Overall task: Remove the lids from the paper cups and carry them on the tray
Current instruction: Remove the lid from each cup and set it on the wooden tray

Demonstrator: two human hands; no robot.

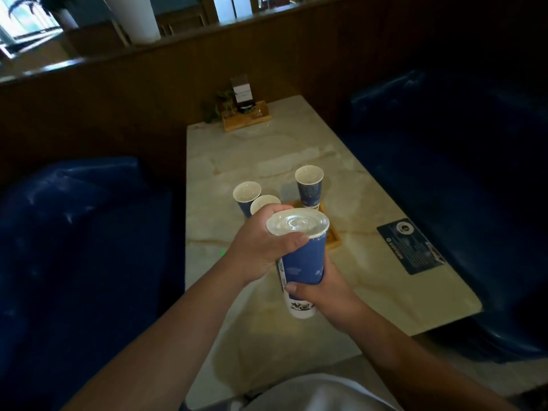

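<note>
Now, marble bench (341, 161) runs up frame centre, blue seats either side. Wooden tray (333, 238) mid-frame, mostly hidden; three open cups (309, 185) stand on or beside it, cannot tell which. Held cup (304, 262) lifted at frame centre, long axis tilted, top toward viewer. Right hand (320, 287) clamped round lower body. Left hand (261, 244) nearer lid (297, 223): fingers closed over far rim, thumb just under near edge. Lid looks seated yet; peel goes up off rim.

Near held cup (302, 262) blue with white printed base, clear lid (297, 223); cream marbled table (267, 149); dark blue seats (74, 232); black placard (410, 246) right.
</note>
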